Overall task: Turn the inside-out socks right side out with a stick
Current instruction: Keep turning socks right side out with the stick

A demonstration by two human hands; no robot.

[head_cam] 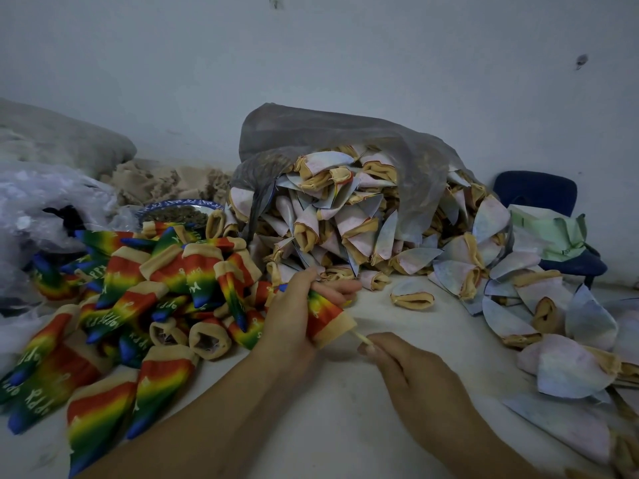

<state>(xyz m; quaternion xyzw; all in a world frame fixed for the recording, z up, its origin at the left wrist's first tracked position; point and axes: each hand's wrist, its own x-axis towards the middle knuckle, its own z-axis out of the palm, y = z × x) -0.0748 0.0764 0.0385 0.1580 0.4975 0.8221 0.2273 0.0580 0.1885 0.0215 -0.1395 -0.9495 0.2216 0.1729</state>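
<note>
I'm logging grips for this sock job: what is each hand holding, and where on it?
Left hand grips a rainbow sock round its middle. Right hand pinches the stick by the end poking from the cuff.

white table (345, 409), sock piles (145, 288)

Scuffed pale wall (345, 46), dark blue chair (534, 191) near it at right, white work surface (345, 416), dim flat light
</note>
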